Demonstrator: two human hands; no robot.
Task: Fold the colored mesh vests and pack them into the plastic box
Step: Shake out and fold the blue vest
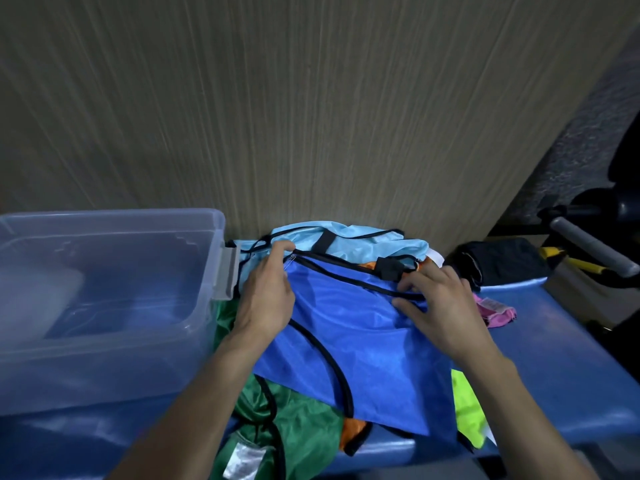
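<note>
A royal blue mesh vest (360, 344) with black trim lies on top of a pile on the blue bench. My left hand (266, 292) pinches its upper left corner at the black edge. My right hand (440, 306) grips the black trim at the upper right. Beneath it lie a light blue vest (349, 242), a green vest (298, 424), an orange one (353, 432) and a neon yellow one (465, 407), each partly hidden. The clear plastic box (104, 358) stands open at the left, touching the pile.
A pink cloth (495, 311) and a dark folded garment (502, 263) lie to the right on the blue bench (554, 368). A wood-grain wall (311, 116) rises right behind. A grey handle and yellow-black tool (585, 251) sit at the far right.
</note>
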